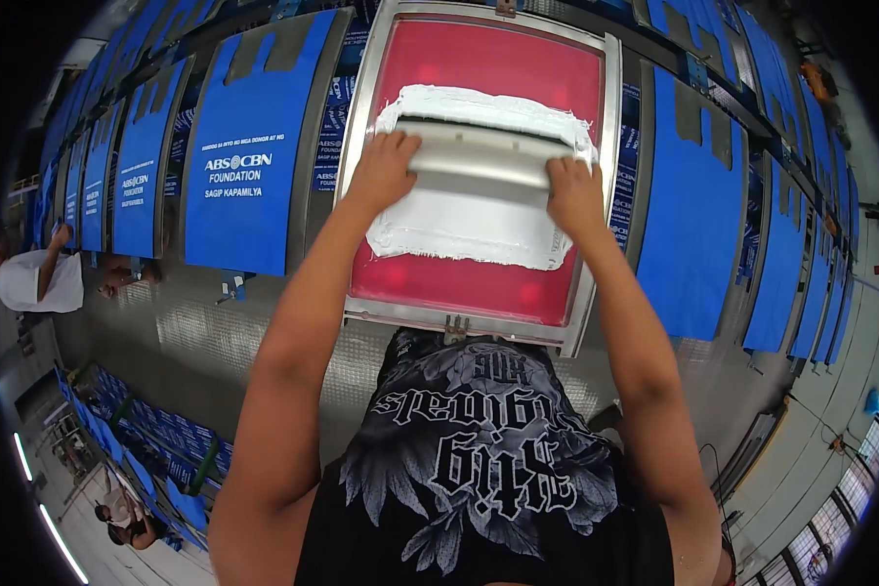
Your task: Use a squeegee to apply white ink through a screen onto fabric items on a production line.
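A screen printing frame (355,166) with a pale metal rim and red mesh lies in front of me. Thick white ink (469,230) covers the middle of the mesh, with ragged edges. Across it lies a wide metal squeegee (479,156), its dark blade edge on the far side. My left hand (386,168) is closed round the squeegee's left end. At the right end my right hand (574,195) grips it too, fingers curled over the top. Both thumbs are mostly hidden.
Blue bag panels (249,146) with white print lie on boards to the left. Plain blue panels (693,205) lie to the right. A person in a white top (41,281) is at the far left; another person (127,523) is at lower left. A hinge clamp (456,327) sits at the frame's near edge.
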A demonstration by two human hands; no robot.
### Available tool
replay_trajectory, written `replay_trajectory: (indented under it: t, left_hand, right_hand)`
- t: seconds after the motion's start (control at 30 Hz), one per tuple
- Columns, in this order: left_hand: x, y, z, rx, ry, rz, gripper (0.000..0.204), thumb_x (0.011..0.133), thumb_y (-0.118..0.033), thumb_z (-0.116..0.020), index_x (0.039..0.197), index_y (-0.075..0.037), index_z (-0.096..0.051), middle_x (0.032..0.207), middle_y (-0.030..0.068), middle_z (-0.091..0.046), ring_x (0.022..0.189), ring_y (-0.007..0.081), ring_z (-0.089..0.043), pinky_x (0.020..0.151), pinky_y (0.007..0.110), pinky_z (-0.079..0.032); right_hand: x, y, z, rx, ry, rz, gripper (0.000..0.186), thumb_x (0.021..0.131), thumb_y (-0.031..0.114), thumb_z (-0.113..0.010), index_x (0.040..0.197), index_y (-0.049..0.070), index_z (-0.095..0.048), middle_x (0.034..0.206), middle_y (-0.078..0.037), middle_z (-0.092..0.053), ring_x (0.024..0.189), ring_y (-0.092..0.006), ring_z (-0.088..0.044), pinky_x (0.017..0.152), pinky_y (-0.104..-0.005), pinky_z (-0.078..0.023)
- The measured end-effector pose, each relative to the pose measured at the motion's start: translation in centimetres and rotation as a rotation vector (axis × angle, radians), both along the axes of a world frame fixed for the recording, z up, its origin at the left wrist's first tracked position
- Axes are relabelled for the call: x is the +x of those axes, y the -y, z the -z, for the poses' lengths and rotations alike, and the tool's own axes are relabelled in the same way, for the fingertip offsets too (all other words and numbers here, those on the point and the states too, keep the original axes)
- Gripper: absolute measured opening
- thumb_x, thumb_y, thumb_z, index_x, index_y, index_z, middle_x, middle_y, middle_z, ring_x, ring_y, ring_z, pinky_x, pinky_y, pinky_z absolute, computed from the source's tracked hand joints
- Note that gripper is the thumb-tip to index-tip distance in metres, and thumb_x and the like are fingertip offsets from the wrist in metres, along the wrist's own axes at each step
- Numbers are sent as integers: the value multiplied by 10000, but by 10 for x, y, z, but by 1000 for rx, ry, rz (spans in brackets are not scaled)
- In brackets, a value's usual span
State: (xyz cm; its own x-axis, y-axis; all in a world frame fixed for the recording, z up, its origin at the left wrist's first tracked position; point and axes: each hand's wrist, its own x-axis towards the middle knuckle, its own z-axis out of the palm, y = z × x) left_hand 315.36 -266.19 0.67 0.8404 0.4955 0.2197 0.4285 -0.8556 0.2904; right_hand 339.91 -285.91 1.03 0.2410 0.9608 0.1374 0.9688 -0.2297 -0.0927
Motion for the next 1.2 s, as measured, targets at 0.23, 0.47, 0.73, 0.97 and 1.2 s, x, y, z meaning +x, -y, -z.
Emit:
replay_trajectory:
  t: [0.23, 0.47, 0.73, 0.97, 1.2]
  left_hand:
    - [-97, 108, -61, -326, -122, -45, 361, 567, -34, -712, 912, -55, -606, 916, 114, -621, 912, 310, -576, 801, 410, -430]
    - [-30, 30, -23, -337, -50, -132, 335, 585, -60, -710, 915, -50, -656, 860, 154, -650, 852, 339, -603, 786, 423, -472]
    - [-16, 12, -65, -443, -276, -114, 351, 644, -153, -758, 972, -66, -666, 941, 148, -650, 899, 330, -613, 809, 397, -478]
    - [-59, 62, -35, -360, -94, -89, 391, 555, -13, -691, 944, -36, -658, 901, 151, -647, 883, 349, -584, 826, 430, -454]
    - [44, -44, -51, -358, -101, -99, 328, 681, -291, -747, 907, -63, -677, 806, 176, -656, 796, 334, -639, 715, 418, -496]
  right_hand:
    - [-75, 113, -73, -154, -400, 28, 438, 574, -51, -580, 991, 76, -607, 939, -99, -626, 951, -294, -575, 1025, -535, -300]
    - [-19, 33, -41, -258, -253, 104, 442, 587, -46, -593, 1009, 77, -635, 896, -111, -649, 859, -302, -590, 980, -491, -365]
    - [-3, 26, -70, -249, -245, 61, 398, 597, -10, -571, 969, 86, -676, 814, -172, -653, 810, -320, -604, 932, -440, -384]
    - [-50, 74, -48, -217, -266, 97, 488, 577, -49, -603, 1039, 107, -639, 911, -90, -645, 930, -284, -582, 1042, -520, -298]
    - [47, -39, -64, -311, -159, 114, 375, 650, 58, -590, 1009, 128, -671, 831, -138, -671, 841, -329, -629, 791, -414, -486]
